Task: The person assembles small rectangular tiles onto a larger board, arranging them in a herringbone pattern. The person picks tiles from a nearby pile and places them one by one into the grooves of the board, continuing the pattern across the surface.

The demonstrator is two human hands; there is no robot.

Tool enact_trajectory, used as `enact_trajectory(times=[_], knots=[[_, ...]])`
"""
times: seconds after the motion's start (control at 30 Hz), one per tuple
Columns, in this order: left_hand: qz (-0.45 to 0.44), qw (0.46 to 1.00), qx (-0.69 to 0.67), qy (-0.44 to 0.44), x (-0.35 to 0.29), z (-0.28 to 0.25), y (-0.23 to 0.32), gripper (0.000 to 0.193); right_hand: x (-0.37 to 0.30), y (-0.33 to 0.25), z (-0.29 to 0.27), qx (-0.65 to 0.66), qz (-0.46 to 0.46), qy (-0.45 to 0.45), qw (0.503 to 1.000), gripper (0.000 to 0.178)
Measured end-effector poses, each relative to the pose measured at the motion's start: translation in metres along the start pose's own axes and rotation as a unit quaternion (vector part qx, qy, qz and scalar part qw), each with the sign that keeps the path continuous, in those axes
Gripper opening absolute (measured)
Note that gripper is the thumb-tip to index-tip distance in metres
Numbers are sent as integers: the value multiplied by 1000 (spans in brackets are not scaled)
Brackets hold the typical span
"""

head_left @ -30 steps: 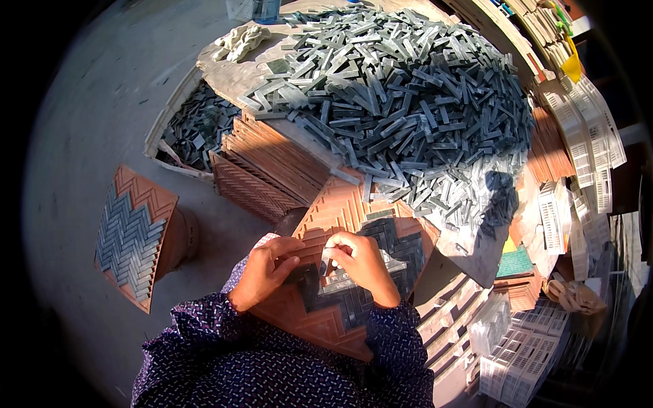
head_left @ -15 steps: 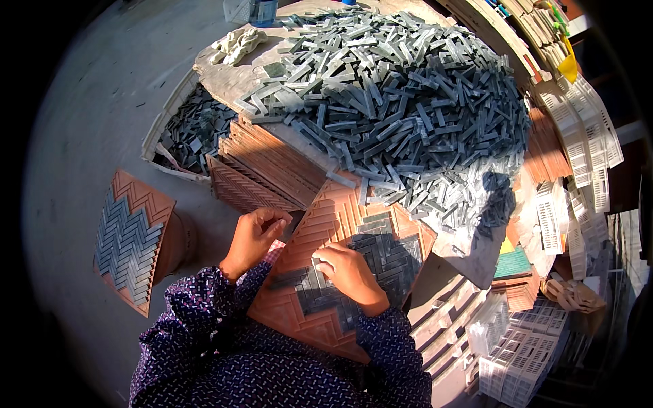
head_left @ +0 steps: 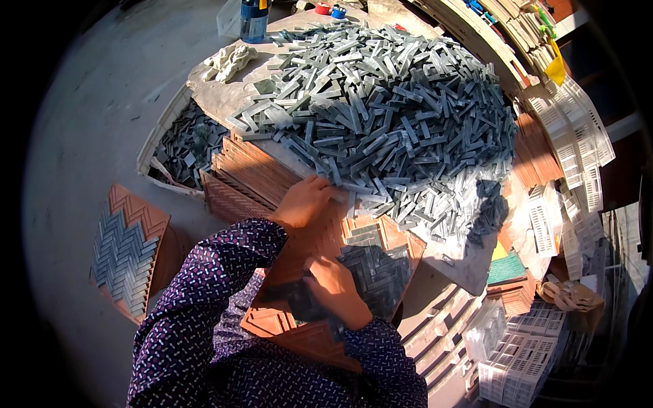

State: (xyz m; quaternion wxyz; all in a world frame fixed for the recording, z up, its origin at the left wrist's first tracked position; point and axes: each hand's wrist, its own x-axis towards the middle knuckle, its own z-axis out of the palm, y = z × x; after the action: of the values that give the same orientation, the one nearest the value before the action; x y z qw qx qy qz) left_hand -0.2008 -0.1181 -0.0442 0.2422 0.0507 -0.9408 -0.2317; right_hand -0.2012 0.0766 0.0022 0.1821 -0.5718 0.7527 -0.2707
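My left hand (head_left: 306, 203) reaches forward to the near edge of a large heap of grey stone tile strips (head_left: 408, 115). Its fingers are stretched out, tips by a loose strip; the thumb side is hard to make out. Under both hands lies an orange-brown ridged tile-laying tray (head_left: 313, 234), tilted toward me. Dark strips (head_left: 377, 272) fill part of it in a herringbone pattern. Over its lower middle, my right hand (head_left: 337, 289) is closed, with a dark strip seemingly pinched at its fingertips; motion blurs it.
A second filled tray (head_left: 126, 251) rests on a round stand at left. Stacked trays (head_left: 248, 180) and a bin of dark chips (head_left: 187, 146) stand ahead. White gloves (head_left: 229, 63) and a blue bottle (head_left: 254, 24) sit far left. White plastic crates (head_left: 520, 360) are at right.
My left hand has moved forward and right, from above the tray's left edge to the heap's near edge. My right hand has shifted slightly toward me. The view has tilted a little.
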Motion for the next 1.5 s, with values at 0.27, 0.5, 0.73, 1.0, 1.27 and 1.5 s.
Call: enact_trajectory(times=[0.27,0.5,0.73,1.0,1.27,1.5], knots=[[47,998,20,20,-12,-30,-2,26,6,11,-22,80,106,-19,991,31],[-132,983,-120,-34,-113,-65,46,30,44,69,-50,-151,141,224,952,27],[-149,983,-108,-22,-148,-69,77,31,72,67,-47,-150,297,182,925,32],[-116,988,-76,-66,-153,-74,75,29,76,62,-34,-139,273,165,938,35],[-61,993,-11,-99,-151,-77,73,34,42,38,-39,109,258,107,954,28],[-49,995,4,-89,-156,-68,70,39,-10,0,-14,173,184,-19,967,19]])
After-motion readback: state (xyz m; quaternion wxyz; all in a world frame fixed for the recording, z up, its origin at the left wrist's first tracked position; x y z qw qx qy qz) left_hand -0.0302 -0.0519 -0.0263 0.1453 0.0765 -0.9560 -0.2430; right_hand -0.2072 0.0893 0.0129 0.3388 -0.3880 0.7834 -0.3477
